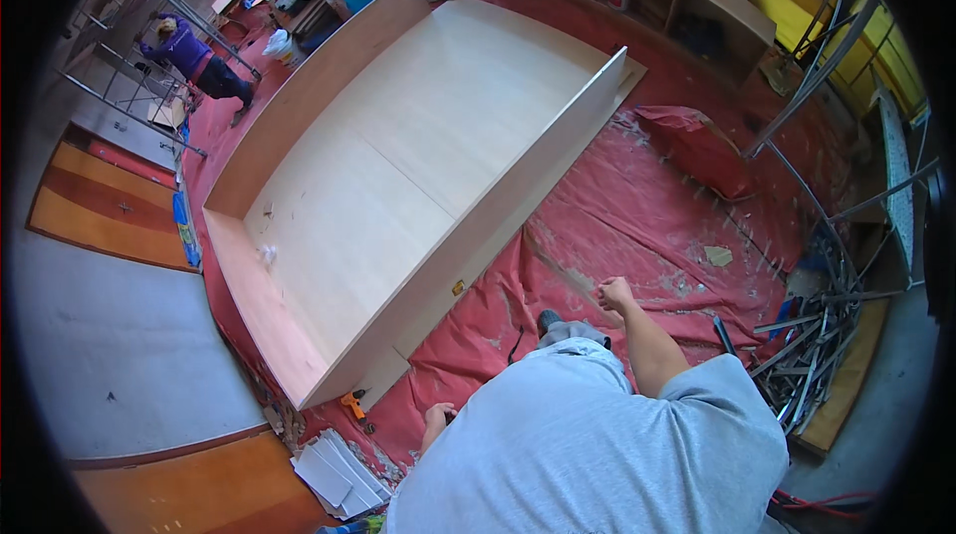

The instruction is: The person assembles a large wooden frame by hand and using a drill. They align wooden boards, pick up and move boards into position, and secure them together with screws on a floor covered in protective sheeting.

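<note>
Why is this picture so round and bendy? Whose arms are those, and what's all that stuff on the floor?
There's no robot here, just a person with two bare hands. A wide camera on their head looks down, so straight edges bend. The big grey shape is their shirt.

The right hand looks curled, with nothing showing in it. The left hand is partly hidden by the shirt, so I can't tell if it holds something.

On the floor is a red sheet. A big wooden frame lies on it, with an orange drill by its near corner. Metal strips are piled at the right. Far off, upper left, is another person.
</note>
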